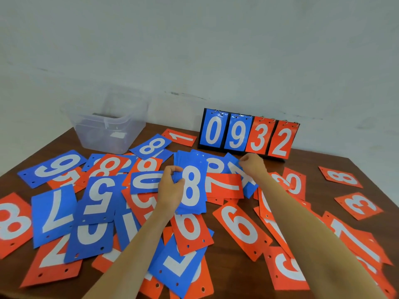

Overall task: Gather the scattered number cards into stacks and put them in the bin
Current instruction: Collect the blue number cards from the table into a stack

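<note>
Your left hand (170,187) is clamped on the blue stack (191,190), 8 on top, thumb across its left edge. Your right hand (252,164), just right of the stack, pinches the far corner of a loose blue card (248,184) that lies on the pile. Red and blue number cards (239,227) are scattered around both hands on the desk (313,169). The clear bin (103,134) sits far-left of your left hand, and the flip scoreboard (248,135) stands just beyond your right.

Number cards (239,228): blue or orange-red, white numerals. Scoreboard (248,134): two blue, two orange-red panels. Bin (108,134): translucent clear. Tabletop (313,167): dark brown.
</note>
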A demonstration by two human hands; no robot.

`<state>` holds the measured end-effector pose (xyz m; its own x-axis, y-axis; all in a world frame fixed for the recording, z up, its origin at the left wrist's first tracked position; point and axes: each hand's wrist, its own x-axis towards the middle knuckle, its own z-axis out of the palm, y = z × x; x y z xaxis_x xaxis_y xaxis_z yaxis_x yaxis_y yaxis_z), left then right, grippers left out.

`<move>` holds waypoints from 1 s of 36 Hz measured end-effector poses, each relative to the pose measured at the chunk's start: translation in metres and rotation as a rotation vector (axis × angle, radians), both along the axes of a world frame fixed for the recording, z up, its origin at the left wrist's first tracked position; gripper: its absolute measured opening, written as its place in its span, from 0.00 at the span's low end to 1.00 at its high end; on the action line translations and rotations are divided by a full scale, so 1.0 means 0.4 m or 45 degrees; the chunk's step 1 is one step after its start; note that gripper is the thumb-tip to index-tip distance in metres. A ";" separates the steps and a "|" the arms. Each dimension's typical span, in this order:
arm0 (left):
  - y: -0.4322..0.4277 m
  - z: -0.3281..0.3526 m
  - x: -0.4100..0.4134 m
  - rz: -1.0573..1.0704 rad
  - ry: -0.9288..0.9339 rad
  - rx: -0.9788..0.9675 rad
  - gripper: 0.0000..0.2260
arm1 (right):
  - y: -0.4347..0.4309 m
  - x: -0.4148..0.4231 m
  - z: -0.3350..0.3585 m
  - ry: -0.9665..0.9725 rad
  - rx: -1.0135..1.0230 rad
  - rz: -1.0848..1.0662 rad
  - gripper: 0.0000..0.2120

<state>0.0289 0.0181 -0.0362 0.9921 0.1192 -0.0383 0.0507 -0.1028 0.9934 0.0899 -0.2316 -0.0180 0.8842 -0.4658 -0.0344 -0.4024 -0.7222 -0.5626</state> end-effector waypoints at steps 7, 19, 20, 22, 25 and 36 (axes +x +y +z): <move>-0.004 0.028 -0.041 -0.019 -0.035 -0.001 0.11 | 0.010 -0.081 0.120 -0.424 0.162 -0.053 0.07; 0.013 0.083 -0.112 0.081 -0.208 -0.160 0.11 | 0.130 -0.266 0.219 -0.606 0.855 0.233 0.04; 0.014 0.084 -0.118 0.069 -0.200 -0.183 0.11 | 0.144 -0.275 0.211 -0.566 0.890 0.263 0.03; 0.016 0.084 -0.126 0.057 -0.183 -0.215 0.11 | 0.174 -0.288 0.193 -0.498 0.908 0.293 0.03; 0.022 0.084 -0.133 0.046 -0.140 -0.288 0.09 | 0.216 -0.287 0.159 -0.448 0.805 0.317 0.04; 0.081 0.037 -0.092 0.044 -0.043 -0.337 0.09 | 0.315 -0.183 0.069 -0.468 0.177 0.440 0.04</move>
